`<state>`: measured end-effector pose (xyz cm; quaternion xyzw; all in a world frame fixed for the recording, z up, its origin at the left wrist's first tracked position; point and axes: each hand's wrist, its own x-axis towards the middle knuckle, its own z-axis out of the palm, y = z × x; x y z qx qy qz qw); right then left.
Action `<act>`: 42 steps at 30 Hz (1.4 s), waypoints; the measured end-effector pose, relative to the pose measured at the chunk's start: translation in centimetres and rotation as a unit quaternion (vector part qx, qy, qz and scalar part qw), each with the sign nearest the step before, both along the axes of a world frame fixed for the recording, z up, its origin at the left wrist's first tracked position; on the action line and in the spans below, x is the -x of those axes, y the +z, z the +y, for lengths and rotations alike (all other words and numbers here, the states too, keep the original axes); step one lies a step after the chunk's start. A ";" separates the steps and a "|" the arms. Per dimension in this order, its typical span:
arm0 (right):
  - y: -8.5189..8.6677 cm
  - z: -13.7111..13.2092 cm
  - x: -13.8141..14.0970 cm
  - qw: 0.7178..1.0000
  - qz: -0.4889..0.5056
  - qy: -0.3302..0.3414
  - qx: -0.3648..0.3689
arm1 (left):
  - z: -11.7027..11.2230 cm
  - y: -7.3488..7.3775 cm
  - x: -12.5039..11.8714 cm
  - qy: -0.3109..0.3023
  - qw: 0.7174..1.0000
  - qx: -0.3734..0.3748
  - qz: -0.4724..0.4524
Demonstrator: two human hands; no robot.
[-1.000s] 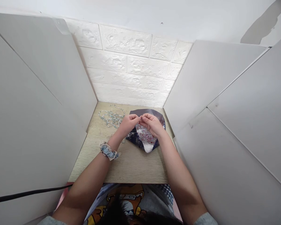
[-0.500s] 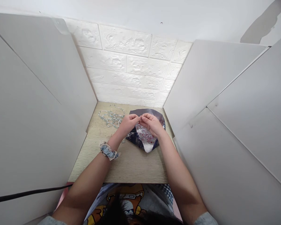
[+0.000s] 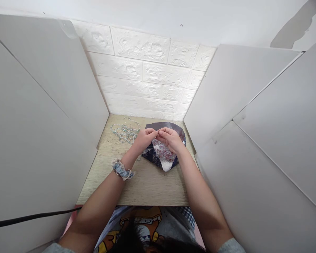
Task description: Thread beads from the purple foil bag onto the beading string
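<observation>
My left hand (image 3: 146, 137) and my right hand (image 3: 170, 137) meet at the fingertips. Both are pinched closed, and whatever lies between the fingers is too small to make out. Just beneath them sits a dark, folded holder (image 3: 153, 157) with a grey rim and a pale, pointed front. Small pink, red and clear beads (image 3: 165, 151) fill its middle, partly covered by my right hand. Left of my left hand, a long strand of pale green and white beads (image 3: 125, 133) lies in loose loops, and part of it passes out of sight near that wrist.
The light wooden tabletop (image 3: 152, 189) is narrow. White panels stand close on the left (image 3: 55, 70) and right (image 3: 226, 80), and a white brick-patterned wall (image 3: 142, 72) closes the back. A black cable (image 3: 34, 216) runs in at the lower left.
Both hands stay over the beads with only a slight shift of the fingertips. A small dark pinkish speck between them earlier shows less now. The bead strand and holder have not moved.
</observation>
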<state>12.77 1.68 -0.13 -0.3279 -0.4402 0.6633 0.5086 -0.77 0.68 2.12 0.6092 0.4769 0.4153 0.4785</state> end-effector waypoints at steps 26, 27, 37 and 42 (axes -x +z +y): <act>0.1 -0.1 -0.1 1.000 -0.009 0.007 0.002 | 0.0 0.0 0.0 -0.029 0.999 0.017 0.019; 0.1 0.0 -0.1 1.000 -0.010 0.010 0.001 | 0.0 0.0 0.0 -0.030 0.999 0.017 0.019; -0.2 0.1 -0.4 0.995 -0.075 0.037 -0.045 | 0.3 -0.3 0.1 -0.048 0.998 0.033 -0.002; -0.5 0.3 -0.5 0.978 -0.177 0.026 -0.111 | 0.3 -0.5 0.1 -0.056 0.997 0.041 -0.012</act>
